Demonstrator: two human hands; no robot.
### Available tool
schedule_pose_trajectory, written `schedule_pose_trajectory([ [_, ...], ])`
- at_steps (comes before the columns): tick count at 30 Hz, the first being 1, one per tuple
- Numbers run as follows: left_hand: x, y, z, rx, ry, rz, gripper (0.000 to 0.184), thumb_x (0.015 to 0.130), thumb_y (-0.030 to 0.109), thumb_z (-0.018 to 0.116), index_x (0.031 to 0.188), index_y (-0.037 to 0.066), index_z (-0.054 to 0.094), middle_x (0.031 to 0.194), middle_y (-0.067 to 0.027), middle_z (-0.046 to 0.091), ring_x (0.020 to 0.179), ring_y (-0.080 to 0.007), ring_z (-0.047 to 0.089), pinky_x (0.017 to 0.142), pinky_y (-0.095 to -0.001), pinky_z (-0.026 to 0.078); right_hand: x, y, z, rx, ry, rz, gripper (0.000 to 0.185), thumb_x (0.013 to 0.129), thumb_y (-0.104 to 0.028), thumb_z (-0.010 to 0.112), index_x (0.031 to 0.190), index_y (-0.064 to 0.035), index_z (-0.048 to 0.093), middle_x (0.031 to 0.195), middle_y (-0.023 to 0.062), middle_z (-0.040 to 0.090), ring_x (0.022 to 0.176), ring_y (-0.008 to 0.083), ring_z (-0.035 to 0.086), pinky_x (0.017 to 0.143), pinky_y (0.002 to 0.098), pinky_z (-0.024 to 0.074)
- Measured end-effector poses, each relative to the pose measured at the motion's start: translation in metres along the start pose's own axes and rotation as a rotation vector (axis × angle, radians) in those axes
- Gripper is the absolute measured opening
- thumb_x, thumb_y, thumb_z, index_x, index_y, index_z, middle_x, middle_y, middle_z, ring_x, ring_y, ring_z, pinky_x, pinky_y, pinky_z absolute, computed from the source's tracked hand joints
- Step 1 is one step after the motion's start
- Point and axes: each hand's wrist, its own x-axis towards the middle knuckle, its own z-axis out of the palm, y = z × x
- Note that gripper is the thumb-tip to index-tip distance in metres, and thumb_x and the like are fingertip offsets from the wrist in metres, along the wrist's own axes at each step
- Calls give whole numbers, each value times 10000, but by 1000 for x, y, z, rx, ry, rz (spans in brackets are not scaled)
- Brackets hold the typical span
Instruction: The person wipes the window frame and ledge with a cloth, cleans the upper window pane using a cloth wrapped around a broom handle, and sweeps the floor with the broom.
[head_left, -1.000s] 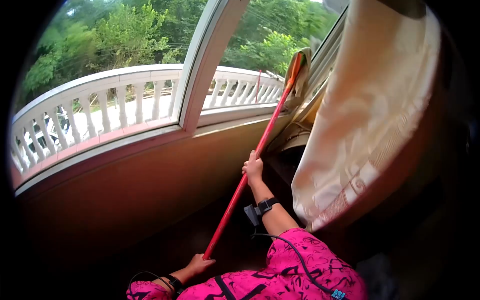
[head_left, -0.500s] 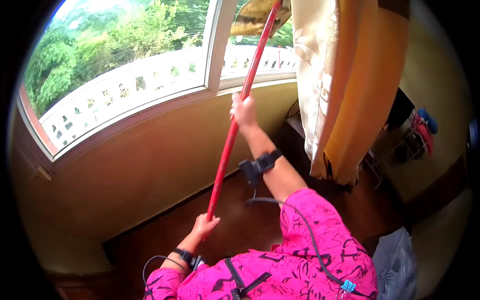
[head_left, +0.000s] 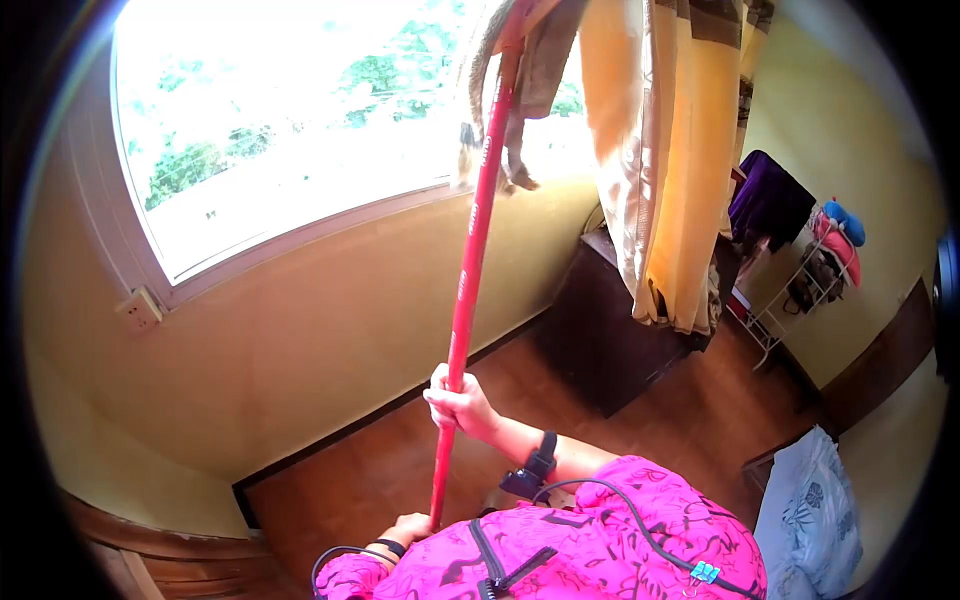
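Observation:
A long mop with a red handle [head_left: 466, 290] stands nearly upright in front of me. Brownish cloth [head_left: 548, 70] hangs from its top end, before the window. My right hand [head_left: 460, 402] is closed around the lower half of the handle. At the bottom end, close to my pink shirt, my left hand [head_left: 412, 527] is wrapped on the handle, its fingers partly hidden. The top of the mop runs out of the view.
The bright window [head_left: 290, 130] is at the left, with a wall socket [head_left: 140, 310] below its corner. Yellow curtains [head_left: 690, 180] hang right of the mop, above a dark cabinet [head_left: 610, 340]. A white rack [head_left: 790, 300] and a light blue patterned cloth [head_left: 815, 510] are at the right.
Both hands have come down and nearer my body with the mop. The cloth end has dropped lower across the window, and the handle is more upright. My view has shifted.

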Motion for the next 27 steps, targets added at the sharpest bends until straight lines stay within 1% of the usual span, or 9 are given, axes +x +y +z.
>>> schedule_pose_trajectory([
  [4,-3,16,11,237,135,168,406,715,535,562,917,193,646,908,-97,645,877,-280,608,727,-383,473,-29,-21,0,101,-239,70,143,821,-83,564,745,-70,443,511,-2,410,390,104,421,377,239,335],
  [6,0,22,4,332,154,176,440,698,601,570,853,197,655,824,-70,652,805,-256,623,676,-371,479,-39,-41,-1,23,-345,36,167,820,-177,595,811,-49,488,579,12,466,486,130,488,508,280,421],
  [9,-21,34,-11,343,299,108,441,712,625,553,765,201,661,688,-6,642,694,-205,626,606,-352,470,-65,-83,36,-36,-47,-125,205,841,-251,595,807,-82,484,614,-18,460,523,106,483,558,277,435],
  [14,18,57,-30,480,-36,353,366,712,422,637,1000,197,634,931,-85,644,895,-275,601,780,-376,475,-112,-66,0,-100,337,-235,234,866,-212,573,689,-128,446,506,-66,361,397,45,372,390,213,341],
  [17,18,112,-73,133,309,595,284,722,293,620,916,87,642,865,-116,649,809,-279,620,730,-349,492,-155,-73,-51,-123,584,-304,269,832,-182,601,627,-135,433,476,-52,370,358,52,359,343,211,300],
  [20,-17,212,-141,-296,533,874,164,784,167,552,691,33,577,683,-39,543,660,-118,530,605,-266,436,-226,-76,-118,-215,704,-345,306,829,-169,599,598,-148,401,465,-56,361,342,48,355,325,208,283],
  [22,-73,303,-172,-603,512,982,165,868,201,500,809,59,559,750,22,507,646,-68,446,609,-210,392,-282,-78,-157,-261,822,-332,319,823,-150,607,593,-145,386,449,-71,337,331,41,339,313,207,264],
  [24,-76,375,-188,-699,517,1124,466,905,309,476,1281,57,363,1178,-47,501,1013,-131,484,824,-253,384,-336,-81,-186,-312,918,-286,309,826,-159,604,601,-139,392,442,-74,325,330,40,331,316,205,256],
  [27,-91,500,-186,-531,492,1371,613,918,291,444,1398,87,120,1428,-132,206,1314,-231,196,1027,-335,213,-416,-82,-226,-222,933,-243,267,819,-191,619,636,-118,438,469,-68,367,353,33,340,336,197,265],
])
